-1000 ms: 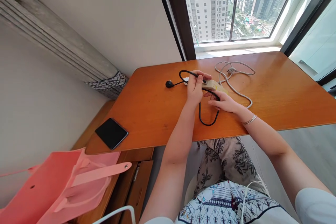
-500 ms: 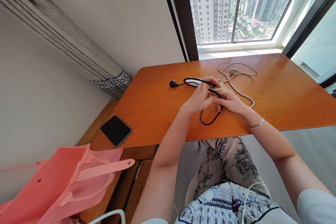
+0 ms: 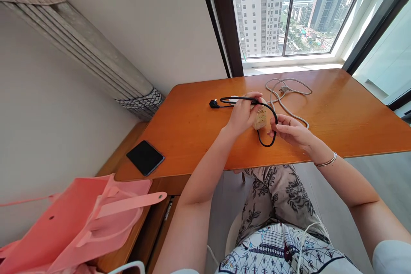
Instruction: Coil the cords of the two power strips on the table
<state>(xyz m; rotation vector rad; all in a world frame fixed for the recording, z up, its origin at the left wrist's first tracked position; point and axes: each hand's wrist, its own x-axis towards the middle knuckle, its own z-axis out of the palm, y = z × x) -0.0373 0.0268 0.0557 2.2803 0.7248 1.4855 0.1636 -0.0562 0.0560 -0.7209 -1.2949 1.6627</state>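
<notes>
My left hand (image 3: 241, 114) is closed round a beige power strip (image 3: 260, 117), held upright above the orange wooden table (image 3: 192, 137). A black cable (image 3: 271, 113) loops from the strip past my left fingers. Its black plug (image 3: 212, 103) lies on the table to the left. My right hand (image 3: 288, 130) pinches the lower part of the black cable loop. The strip's grey cord (image 3: 285, 96) trails in a loose coil on the table behind my hands.
A black phone (image 3: 145, 157) lies near the table's left front corner. A pink bag (image 3: 73, 227) sits at lower left beside a wooden cabinet. A window stands behind the table, a folded grey mat against the left wall.
The power strip has been lifted off the table and turned upright in my left hand. My right hand has slid right along the black cable, pulling the loop tighter.
</notes>
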